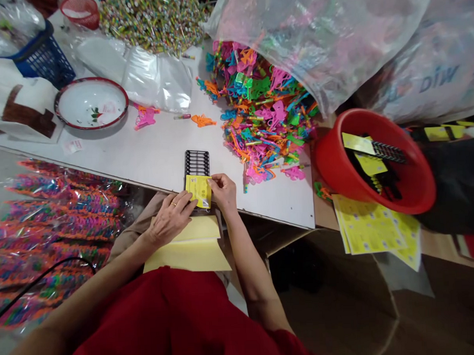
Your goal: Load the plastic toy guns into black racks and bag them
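Over the near edge of a white-topped bench (157,149), a person's two bare hands are busy with a small rectangular yellow paper label (198,187) printed with dark marks, which lies on the near part of a flat black plastic rack with rows of thin crossbars (197,162). The left hand (173,217), a ring on one finger, lies with its fingers bent over the label's near left part; whether it also grips the edge cannot be told. The right hand (223,190) has its thumb and forefinger brought together on the label's upper right corner, pinching it. Below the hands, pale yellow paper sheets (197,255) rest on the lap, in front of a red garment (176,316). Farther back on the bench, an orange plastic piece (203,120) and a pink plastic piece (145,117) lie well apart from each other, left of a large tangled heap of multicoloured plastic pieces (273,113), partly under a big translucent plastic bag (325,32). To the left stands a white enamel basin with a red rim (76,103), near flat clear plastic bags (158,81) and a mound of tiny multicoloured cylinders (151,21); a blue plastic lattice basket (49,62) stands behind the basin. At the right, a round red plastic tub (329,155) holds black racks and yellow labels, with yellow printed sheets (365,227) beside it, partly under its near side. Bagged bundles of bright plastic pieces (62,224) lie below the bench's left side.
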Demonstrator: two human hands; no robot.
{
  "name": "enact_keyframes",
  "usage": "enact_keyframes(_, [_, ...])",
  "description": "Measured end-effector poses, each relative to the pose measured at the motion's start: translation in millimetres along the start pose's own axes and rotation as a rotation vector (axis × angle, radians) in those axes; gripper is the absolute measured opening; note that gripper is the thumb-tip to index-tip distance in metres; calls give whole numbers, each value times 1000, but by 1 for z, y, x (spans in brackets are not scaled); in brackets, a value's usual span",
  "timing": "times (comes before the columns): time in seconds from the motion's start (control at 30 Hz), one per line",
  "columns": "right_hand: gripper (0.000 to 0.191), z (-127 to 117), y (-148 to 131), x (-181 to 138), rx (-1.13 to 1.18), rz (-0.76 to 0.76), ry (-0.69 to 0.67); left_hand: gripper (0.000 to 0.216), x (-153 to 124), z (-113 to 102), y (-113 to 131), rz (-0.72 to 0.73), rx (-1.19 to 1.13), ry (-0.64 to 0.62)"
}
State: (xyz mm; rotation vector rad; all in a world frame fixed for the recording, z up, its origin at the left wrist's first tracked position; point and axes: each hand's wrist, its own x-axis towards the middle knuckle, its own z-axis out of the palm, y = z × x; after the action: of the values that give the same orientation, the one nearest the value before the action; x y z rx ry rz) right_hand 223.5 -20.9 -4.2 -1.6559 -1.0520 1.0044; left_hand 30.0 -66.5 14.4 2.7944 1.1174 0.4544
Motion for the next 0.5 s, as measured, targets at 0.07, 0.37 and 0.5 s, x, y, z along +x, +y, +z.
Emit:
enact_keyframes(0.07, [24, 2, 3, 3, -15, 6, 5, 38, 1, 7, 1, -11, 21, 0])
enact_keyframes(0.37, [22, 6, 5, 5, -58, 9, 1, 28, -3, 24, -3, 28, 83, 35])
enact_keyframes(0.5, [20, 7, 4, 5, -128, -25, 7, 29, -7, 29, -6, 5, 27, 34])
